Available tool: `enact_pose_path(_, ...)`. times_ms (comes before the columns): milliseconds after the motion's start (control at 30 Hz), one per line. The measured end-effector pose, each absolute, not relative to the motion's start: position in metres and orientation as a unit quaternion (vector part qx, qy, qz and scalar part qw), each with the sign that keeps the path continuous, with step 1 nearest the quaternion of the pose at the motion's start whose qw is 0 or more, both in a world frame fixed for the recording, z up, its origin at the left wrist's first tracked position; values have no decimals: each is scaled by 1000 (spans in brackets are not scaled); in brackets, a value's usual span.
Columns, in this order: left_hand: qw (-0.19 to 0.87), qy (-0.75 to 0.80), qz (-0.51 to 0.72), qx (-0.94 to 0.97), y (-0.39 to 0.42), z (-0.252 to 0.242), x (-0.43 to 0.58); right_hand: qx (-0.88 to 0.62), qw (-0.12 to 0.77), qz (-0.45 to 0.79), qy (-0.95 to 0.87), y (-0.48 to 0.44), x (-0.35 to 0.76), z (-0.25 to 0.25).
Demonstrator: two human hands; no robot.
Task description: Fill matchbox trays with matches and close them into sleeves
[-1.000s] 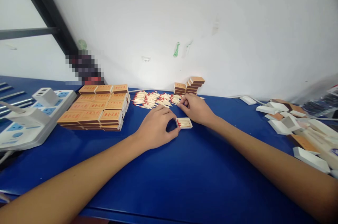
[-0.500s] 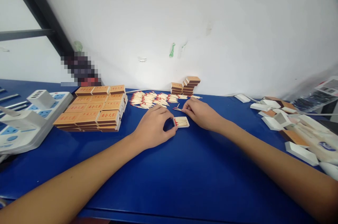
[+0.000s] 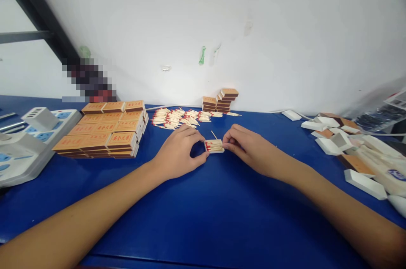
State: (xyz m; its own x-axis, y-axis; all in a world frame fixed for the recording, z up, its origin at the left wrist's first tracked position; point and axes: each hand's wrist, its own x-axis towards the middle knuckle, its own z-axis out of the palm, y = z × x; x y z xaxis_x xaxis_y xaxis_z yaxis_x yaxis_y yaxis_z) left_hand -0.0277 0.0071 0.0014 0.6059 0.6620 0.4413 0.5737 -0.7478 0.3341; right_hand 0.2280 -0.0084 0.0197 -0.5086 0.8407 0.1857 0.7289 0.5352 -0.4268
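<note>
A small white matchbox tray (image 3: 215, 151) lies on the blue table, with red-headed matches (image 3: 214, 145) in it. My left hand (image 3: 177, 150) grips the tray's left end between thumb and forefinger. At the right end, my right hand (image 3: 245, 148) is closed in a pinch on the tail ends of some matches over the tray; the fingertips partly hide them. One single match (image 3: 214, 135) sticks up at an angle behind the tray, and I cannot tell what it rests on. Beyond my hands spreads a pile of loose matches (image 3: 169, 117).
Stacked matchboxes (image 3: 104, 127) stand at left beside a white power strip (image 3: 47, 133). A smaller stack of matchboxes (image 3: 226, 100) is against the wall (image 3: 269, 40). To the right lie empty trays and sleeves (image 3: 330, 146) and a plastic packet (image 3: 380, 163).
My right hand has brought its matches nearer, from behind the tray to over its right end. My left hand keeps its grip on the tray. The whole view has shifted slightly.
</note>
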Motion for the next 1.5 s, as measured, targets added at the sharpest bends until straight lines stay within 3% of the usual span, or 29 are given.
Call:
enact_pose_path(333,119,311,288,898,2,1,-24,-508,275,115,-808,22,226,3)
enact_pose_path(467,135,299,291,899,1,3,-23,-570,232,125,-779,41,210,1)
enact_pose_path(633,127,306,285,900,4,4,-26,-515,182,128,-828,63,196,5)
enact_pose_path(900,119,311,272,903,3,3,-27,-439,233,92,-863,87,192,-2)
enact_pose_path(1500,110,308,281,902,4,2,-28,-468,302,129,-821,86,197,-7)
